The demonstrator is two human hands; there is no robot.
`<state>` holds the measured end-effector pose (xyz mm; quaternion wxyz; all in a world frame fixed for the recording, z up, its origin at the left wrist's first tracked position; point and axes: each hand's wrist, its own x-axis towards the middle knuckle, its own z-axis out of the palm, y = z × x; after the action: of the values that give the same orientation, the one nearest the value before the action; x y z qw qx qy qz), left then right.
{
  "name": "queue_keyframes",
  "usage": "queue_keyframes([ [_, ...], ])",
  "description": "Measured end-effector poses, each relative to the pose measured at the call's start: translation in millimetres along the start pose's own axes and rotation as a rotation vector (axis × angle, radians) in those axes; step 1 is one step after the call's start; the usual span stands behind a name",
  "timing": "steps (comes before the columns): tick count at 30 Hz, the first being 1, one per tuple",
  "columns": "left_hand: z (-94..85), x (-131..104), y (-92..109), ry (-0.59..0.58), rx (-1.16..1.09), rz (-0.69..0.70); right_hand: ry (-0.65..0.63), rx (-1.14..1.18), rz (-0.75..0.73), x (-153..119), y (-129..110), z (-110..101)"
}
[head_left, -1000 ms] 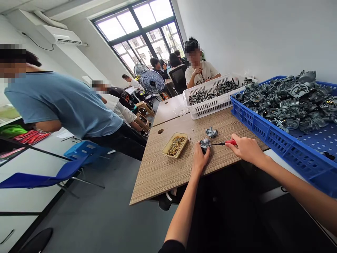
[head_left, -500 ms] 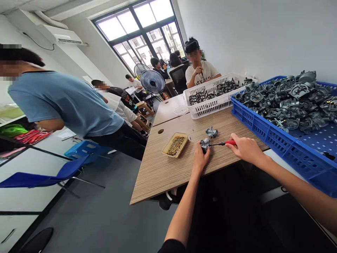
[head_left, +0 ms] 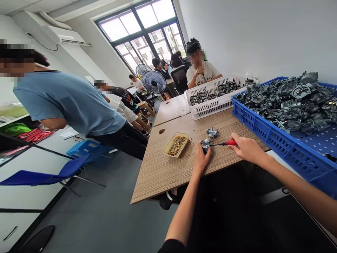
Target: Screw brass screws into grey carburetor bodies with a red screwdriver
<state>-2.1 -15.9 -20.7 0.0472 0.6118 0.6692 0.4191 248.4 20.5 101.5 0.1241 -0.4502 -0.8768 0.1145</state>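
My left hand (head_left: 202,157) is closed around a small grey metal carburetor (head_left: 206,143) just above the front part of the wood-grain table (head_left: 158,175). In my right hand (head_left: 244,147) is a screwdriver (head_left: 231,142) with a red handle and a dark shaft. The shaft points left and its tip meets the carburetor; the exact contact spot is too small to make out. Behind my hands a second carburetor (head_left: 212,132) lies on the table. To the left sits a shallow cream tray (head_left: 165,152) of small brass-coloured parts.
A blue crate (head_left: 273,135) heaped with carburetors stands at the right. Behind the table's middle is a white basket (head_left: 207,111) of dark parts, with a seated person (head_left: 201,72) beyond it. Another person (head_left: 76,98) in blue stands at the left near a blue chair (head_left: 60,175).
The view has shifted slightly, and the person in blue leans a little differently. My hands keep the same hold on the carburetor and the screwdriver.
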Motion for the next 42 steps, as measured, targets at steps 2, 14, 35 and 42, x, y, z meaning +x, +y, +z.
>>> queue_keyframes([
  [2, -0.1, 0.0, 1.0, 0.003, -0.002, -0.002, 0.003, -0.043, 0.042, 1.1, -0.8, 1.0],
  [14, 5.5, 5.2, 3.4, 0.039, 0.012, -0.024, 0.138, -0.021, 0.348, 25.7, 47.7, 17.9],
  [35, -9.0, 10.8, 8.4, 0.03, -0.294, -0.132, 0.4, 0.041, -0.007, 64.7, -18.9, 81.9],
  [42, -15.5, 19.9, -5.7, 0.296, -0.737, -0.393, 0.121, 0.036, -0.101, 76.3, -78.2, 90.9],
])
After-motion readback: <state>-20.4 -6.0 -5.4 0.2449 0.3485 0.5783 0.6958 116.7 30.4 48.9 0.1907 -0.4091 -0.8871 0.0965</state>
